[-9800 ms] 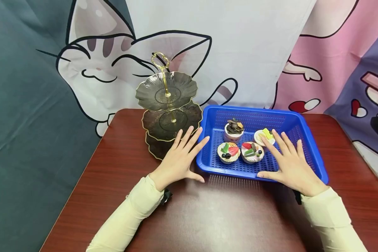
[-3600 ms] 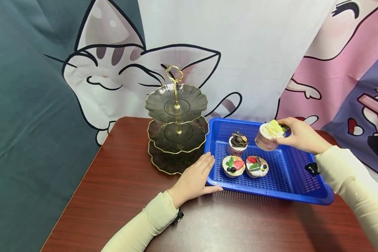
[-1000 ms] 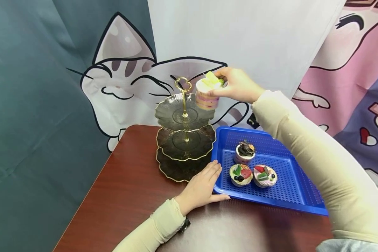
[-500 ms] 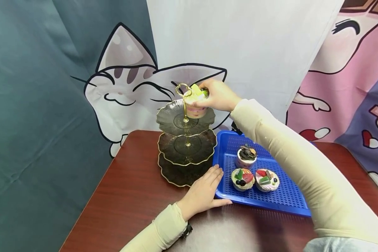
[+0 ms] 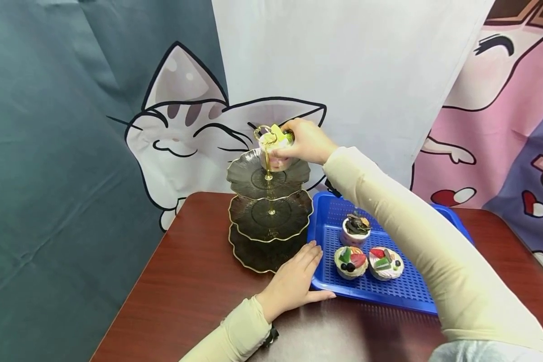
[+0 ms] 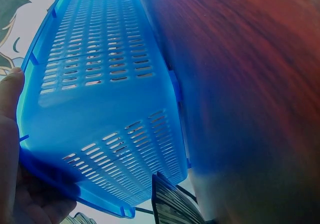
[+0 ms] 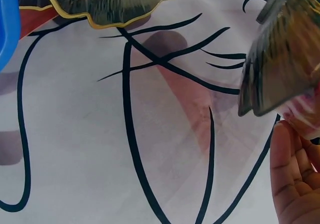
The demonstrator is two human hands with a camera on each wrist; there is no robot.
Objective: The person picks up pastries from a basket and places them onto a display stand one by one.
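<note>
My right hand [image 5: 305, 142] pinches a small dessert cup [image 5: 278, 162] with pink layers and a yellow topping. The cup is held over the top tier of a dark, gold-rimmed three-tier cake stand [image 5: 271, 211], behind its gold pole. Whether its base touches the plate I cannot tell. In the right wrist view, the top plate [image 7: 280, 59] partly hides the cup [image 7: 305, 106] beside my fingers [image 7: 282, 159]. My left hand [image 5: 289, 284] rests, fingers extended, on the near left corner of a blue basket [image 5: 371, 300]; its thumb [image 6: 10, 94] lies along the rim.
Inside the basket sit a chocolate-topped cup [image 5: 355, 231] and two fruit-topped cupcakes [image 5: 350, 263]. My right forearm [image 5: 416, 236] crosses above the basket. A printed cat curtain [image 5: 366, 65] hangs behind the brown table [image 5: 163, 301].
The yellow-topped cup was lifted from the basket and carried left to the stand. Over the last second my right hand lowered it toward the top tier. My left hand stays at the basket corner.
</note>
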